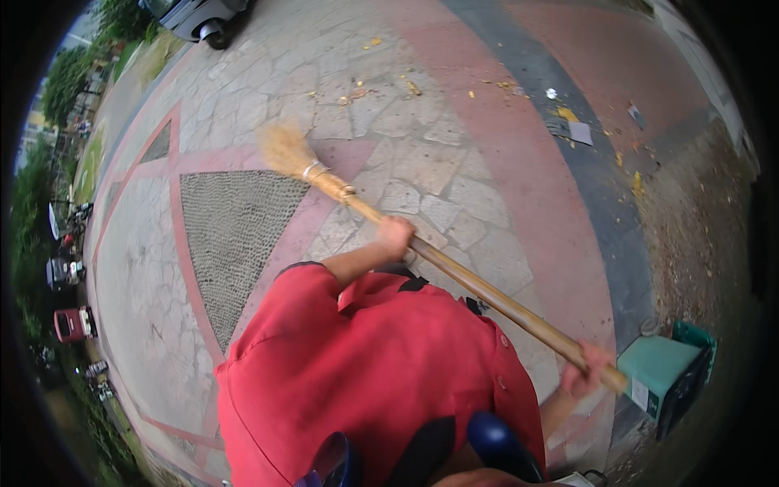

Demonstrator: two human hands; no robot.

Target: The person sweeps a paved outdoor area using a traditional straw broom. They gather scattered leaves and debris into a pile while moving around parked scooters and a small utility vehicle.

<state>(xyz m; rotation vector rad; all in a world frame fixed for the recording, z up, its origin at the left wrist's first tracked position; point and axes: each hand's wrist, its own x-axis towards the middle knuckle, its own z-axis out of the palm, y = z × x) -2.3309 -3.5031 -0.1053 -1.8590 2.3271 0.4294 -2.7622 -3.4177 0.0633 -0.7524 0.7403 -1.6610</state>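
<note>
My left hand [397, 237] grips the middle of a long-handled straw broom [487, 290], just behind its bound head. Near the other end of the wooden handle, my right hand [585, 368] is closed around it and looks blurred. The broom lies diagonally across my front. Its bristle head [289, 151] points to the upper left, over the paving and the corner of a dark pebbled triangle [240, 237]. White and dark bindings hold the straw to the pole. Whether the bristle tips touch the ground, I cannot tell.
A green bin [658, 365] lies tipped to the right, near the handle's end. Yellow leaves [414, 88], crumpled white paper [551, 94] and a flat pale sheet [580, 133] litter the stone paving. A grey vehicle [201, 18] stands upper left. Several vehicles line the left edge.
</note>
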